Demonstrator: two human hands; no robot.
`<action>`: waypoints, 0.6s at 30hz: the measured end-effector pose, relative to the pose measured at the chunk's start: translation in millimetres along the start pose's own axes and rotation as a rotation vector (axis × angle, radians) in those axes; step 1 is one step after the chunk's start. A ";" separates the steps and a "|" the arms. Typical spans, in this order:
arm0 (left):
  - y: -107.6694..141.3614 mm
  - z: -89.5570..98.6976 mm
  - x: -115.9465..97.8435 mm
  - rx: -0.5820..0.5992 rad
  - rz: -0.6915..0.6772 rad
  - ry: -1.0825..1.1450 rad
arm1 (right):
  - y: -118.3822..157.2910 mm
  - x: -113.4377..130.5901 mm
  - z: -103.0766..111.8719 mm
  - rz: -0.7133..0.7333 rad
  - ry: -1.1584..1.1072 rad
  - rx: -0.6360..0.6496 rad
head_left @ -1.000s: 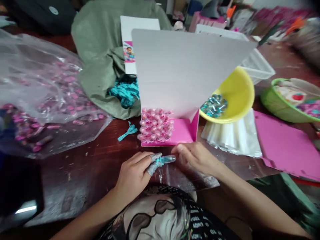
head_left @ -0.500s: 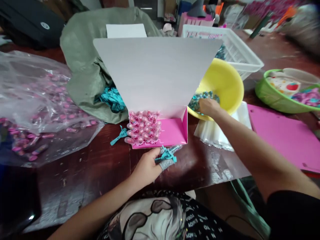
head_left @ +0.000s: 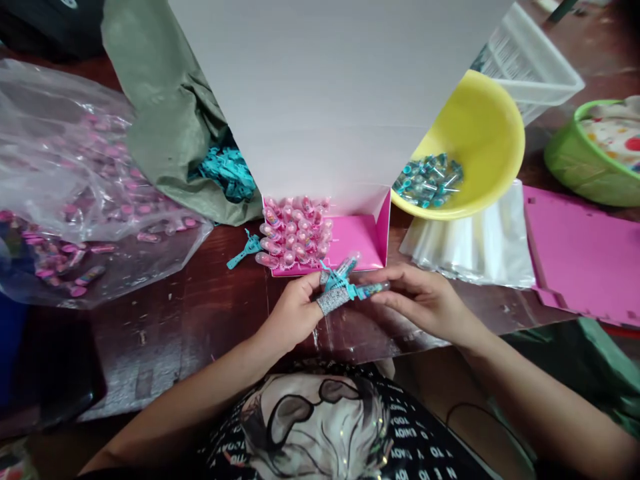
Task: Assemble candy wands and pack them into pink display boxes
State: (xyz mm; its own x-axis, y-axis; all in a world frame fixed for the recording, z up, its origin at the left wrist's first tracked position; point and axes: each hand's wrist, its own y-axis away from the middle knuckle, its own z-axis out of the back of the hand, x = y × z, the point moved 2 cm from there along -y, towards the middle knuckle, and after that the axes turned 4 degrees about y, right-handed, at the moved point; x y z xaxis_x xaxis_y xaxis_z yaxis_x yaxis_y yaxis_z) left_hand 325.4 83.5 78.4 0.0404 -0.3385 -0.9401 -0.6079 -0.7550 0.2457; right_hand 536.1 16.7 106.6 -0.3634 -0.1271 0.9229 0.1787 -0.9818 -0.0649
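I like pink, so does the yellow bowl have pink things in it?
No, the yellow bowl holds clear tubes with teal bits, while the pink capsules sit on the pink card.

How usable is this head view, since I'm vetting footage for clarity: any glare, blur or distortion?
Head view: the wide lens stretches the white card huge across the top; whitish glare lies on the clear plastic sheet beside the left hand; the clear capsule at the right hand looks fairly sharp, without heavy blur.

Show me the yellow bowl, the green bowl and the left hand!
Yellow bowl [head_left: 475, 133], head view, on its inner wall.
Green bowl [head_left: 573, 173], head view, on its outer wall.
Left hand [head_left: 293, 313], head view, on its back.
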 end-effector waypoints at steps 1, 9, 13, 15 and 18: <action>-0.2 0.3 0.0 0.015 -0.029 -0.019 | 1.9 -3.0 -8.5 0.000 -0.008 -0.036; 13.0 7.6 -10.2 -0.145 -0.290 -0.500 | -8.5 -0.9 -24.6 0.008 0.101 -0.160; 20.9 9.5 -10.4 -0.220 -0.498 -0.758 | -12.3 -3.5 -37.8 -0.106 -0.051 -0.129; 21.9 11.3 -14.2 -0.209 -0.574 -0.857 | -13.2 -6.4 -38.9 -0.182 -0.167 -0.095; 17.4 16.2 -28.1 -0.137 -0.520 -0.779 | -15.4 -4.0 -23.4 -0.165 -0.148 -0.079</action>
State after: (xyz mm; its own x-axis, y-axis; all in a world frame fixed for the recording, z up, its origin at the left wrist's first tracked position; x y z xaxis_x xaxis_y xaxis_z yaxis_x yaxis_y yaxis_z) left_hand 300.8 88.9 105.2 -0.2907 0.4920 -0.8206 -0.5624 -0.7817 -0.2695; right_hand 513.3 29.0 95.1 -0.2428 0.0526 0.9686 0.0534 -0.9963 0.0675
